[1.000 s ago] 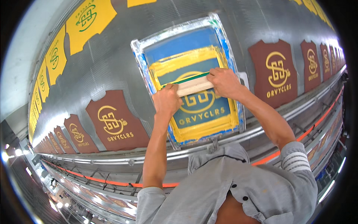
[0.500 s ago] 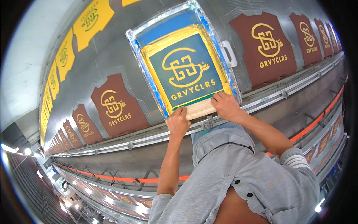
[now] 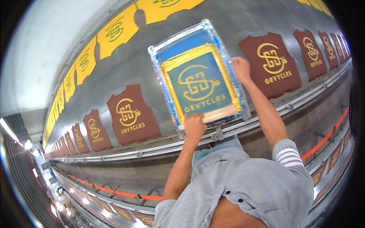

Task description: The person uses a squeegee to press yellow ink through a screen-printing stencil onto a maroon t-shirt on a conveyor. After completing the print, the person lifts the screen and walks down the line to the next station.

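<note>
- Left hand point(image 3: 195, 125), yours: grip closed on the left end of the wooden bar, at the lower left corner of the screen frame; thumb pointing up toward the mesh.
- Right hand point(image 3: 241, 68), yours: arm reaching forward; grip curled closed on the right side of the screen frame, above its middle; your fingers hide the exact point of contact.
- Wooden bar point(image 3: 222, 114), one, pale, straight: lying across the near end of the screen frame, inside its rim, under the printed lettering.
- Screen frame point(image 3: 178, 35), one, rectangular, silvery rim with blue smears: in front of you on the near side of the table point(image 3: 114, 72), tilted in view, slightly blurred.
- Mesh point(image 3: 213, 64), one, blue-green: bearing a yellow emblem above a line of lettering.
- Yellow ink point(image 3: 186, 57): thickest along the far side of the mesh, with bands down its sides.
- Brown fabric panels, rows to both sides of you: nearest right panel point(image 3: 270, 62) beside your right hand, nearest left panel point(image 3: 134, 114) apart from the frame; yellow emblem on each.
- Yellow fabric panels point(image 3: 114, 32), green emblems: along the table's far edge.
- Metal rail point(image 3: 258, 124): along the table's near edge, between your body and the panels.
</note>
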`<action>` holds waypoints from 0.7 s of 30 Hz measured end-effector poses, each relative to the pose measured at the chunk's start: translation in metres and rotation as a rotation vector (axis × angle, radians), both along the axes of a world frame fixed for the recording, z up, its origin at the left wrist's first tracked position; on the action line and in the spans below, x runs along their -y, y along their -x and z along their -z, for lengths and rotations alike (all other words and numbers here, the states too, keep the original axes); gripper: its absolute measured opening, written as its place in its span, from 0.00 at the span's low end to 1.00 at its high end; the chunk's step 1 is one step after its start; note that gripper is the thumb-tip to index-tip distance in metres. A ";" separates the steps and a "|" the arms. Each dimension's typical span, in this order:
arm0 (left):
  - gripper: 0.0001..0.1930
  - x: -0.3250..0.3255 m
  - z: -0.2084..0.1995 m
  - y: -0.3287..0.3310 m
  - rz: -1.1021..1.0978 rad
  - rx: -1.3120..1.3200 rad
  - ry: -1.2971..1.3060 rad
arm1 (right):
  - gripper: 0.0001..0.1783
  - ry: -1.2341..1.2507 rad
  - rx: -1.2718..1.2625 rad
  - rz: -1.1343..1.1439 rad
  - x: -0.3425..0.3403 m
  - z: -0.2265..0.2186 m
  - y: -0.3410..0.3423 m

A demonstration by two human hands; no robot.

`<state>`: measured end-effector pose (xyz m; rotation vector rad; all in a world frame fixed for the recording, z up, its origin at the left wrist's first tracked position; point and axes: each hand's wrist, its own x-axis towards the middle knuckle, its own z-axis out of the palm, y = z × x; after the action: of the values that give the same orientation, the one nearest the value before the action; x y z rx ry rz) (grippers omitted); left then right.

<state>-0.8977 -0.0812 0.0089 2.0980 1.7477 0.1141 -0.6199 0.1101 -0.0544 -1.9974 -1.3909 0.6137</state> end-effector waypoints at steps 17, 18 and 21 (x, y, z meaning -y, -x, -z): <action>0.19 0.060 -0.002 0.380 -0.023 0.024 -0.062 | 0.16 -0.094 -0.394 0.048 0.067 -0.016 0.400; 0.19 0.063 -0.005 0.394 -0.005 0.008 -0.077 | 0.16 -0.074 -0.400 0.054 0.071 -0.018 0.411; 0.19 0.073 -0.009 0.404 -0.065 0.076 -0.087 | 0.16 -0.086 -0.366 0.072 0.072 -0.018 0.431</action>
<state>-1.3021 -0.1543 0.0184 2.0681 1.7961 0.2892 -1.0505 0.0384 -0.0365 -1.7521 -1.1012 0.8249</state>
